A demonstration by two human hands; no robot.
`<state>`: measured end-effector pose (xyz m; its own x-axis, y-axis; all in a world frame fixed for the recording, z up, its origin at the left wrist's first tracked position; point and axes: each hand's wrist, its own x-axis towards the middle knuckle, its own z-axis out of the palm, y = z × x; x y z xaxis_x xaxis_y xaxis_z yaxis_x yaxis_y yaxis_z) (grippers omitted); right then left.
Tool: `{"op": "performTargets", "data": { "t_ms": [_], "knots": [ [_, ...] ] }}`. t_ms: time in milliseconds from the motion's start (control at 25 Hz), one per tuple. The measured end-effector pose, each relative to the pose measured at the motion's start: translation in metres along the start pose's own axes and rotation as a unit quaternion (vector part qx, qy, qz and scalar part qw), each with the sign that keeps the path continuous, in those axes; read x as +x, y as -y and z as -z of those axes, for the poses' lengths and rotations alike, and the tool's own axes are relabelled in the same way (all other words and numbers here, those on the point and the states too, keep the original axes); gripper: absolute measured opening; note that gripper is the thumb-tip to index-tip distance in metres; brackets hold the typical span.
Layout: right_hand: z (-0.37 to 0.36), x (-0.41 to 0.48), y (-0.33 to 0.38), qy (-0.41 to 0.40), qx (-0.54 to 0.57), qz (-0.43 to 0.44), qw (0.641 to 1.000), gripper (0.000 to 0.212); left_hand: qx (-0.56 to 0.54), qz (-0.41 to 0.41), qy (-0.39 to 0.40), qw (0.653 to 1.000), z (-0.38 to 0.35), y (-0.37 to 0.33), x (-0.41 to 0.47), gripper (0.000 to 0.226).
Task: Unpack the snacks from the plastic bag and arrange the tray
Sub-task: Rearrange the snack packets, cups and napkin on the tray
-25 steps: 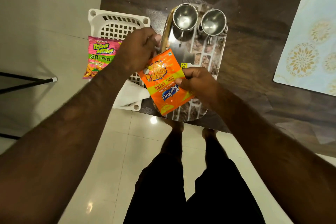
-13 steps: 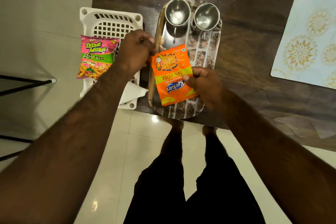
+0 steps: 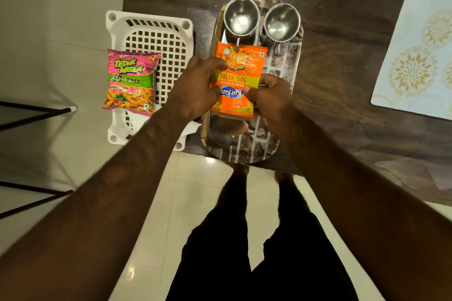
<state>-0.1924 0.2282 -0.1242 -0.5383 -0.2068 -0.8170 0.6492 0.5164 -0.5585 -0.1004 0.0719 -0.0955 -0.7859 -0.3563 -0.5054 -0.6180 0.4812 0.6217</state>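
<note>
1. The tray (image 3: 244,151) is sitting lengthwise at the near edge of the desk (image 3: 342,80), and its nearest stretch is showing bare.
2. Just beyond that, both grips are closing on the orange snack packet (image 3: 238,73). The left grip (image 3: 195,90) is pinching its left edge, fingers over the face. The right grip (image 3: 271,95) is pinching the right edge, thumb on the printed logo.
3. Change: a second ago the left grip was off at the tray's left rim and the packet was hanging tilted from the right grip alone. Now the packet is sitting between the two grips, squared to the tray's long axis and carried farther in.
4. Reading: I am placing it, not just carrying it. A reflection is showing under the near edge, so I judge it is not yet lying flat. I cannot tell whether the far edge is touching.
5. Out to the left, the pink snack packet (image 3: 130,80) is lying on the white basket (image 3: 151,32), well apart from either grip and still waiting for the tray.
6. Farthest, two steel cups (image 3: 241,18) are standing at the tray's far end. The orange packet's far edge is meeting the handle of the cup nearer the basket.
</note>
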Motion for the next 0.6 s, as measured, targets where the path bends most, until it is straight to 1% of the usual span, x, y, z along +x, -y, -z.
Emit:
{"op": "performTargets", "data": {
  "t_ms": [80, 200, 320, 400, 440, 480, 520, 600],
  "knots": [
    [-0.003, 0.003, 0.003, -0.031, -0.067, 0.015, 0.997, 0.030, 0.006, 0.005, 0.002, 1.000, -0.001, 0.001, 0.001, 0.055],
    [-0.006, 0.001, 0.006, -0.076, -0.176, 0.044, 0.980, 0.030, 0.010, 0.014, 0.009, 1.000, -0.002, 0.001, 0.002, 0.053],
    [-0.010, -0.010, 0.006, -0.128, -0.238, 0.086, 0.959, 0.042, 0.007, 0.015, -0.012, 1.000, 0.002, 0.002, 0.000, 0.047],
    [-0.010, -0.020, 0.007, -0.179, -0.265, 0.112, 0.941, 0.043, 0.013, 0.009, -0.067, 0.998, 0.013, 0.002, -0.004, 0.037],
    [-0.009, -0.025, 0.008, -0.195, -0.267, 0.120, 0.936, 0.038, 0.009, 0.009, -0.104, 0.994, 0.022, 0.003, -0.006, 0.032],
    [-0.009, -0.030, 0.009, -0.195, -0.264, 0.125, 0.936, 0.030, 0.005, 0.016, -0.145, 0.989, 0.032, 0.005, -0.008, 0.029],
    [-0.011, -0.035, 0.012, -0.176, -0.260, 0.128, 0.941, 0.022, 0.005, 0.034, -0.190, 0.981, 0.044, 0.009, -0.010, 0.029],
    [-0.023, -0.045, 0.017, -0.094, -0.248, 0.143, 0.954, 0.016, 0.015, 0.100, -0.275, 0.956, 0.071, 0.027, -0.016, 0.031]
  ]
}}
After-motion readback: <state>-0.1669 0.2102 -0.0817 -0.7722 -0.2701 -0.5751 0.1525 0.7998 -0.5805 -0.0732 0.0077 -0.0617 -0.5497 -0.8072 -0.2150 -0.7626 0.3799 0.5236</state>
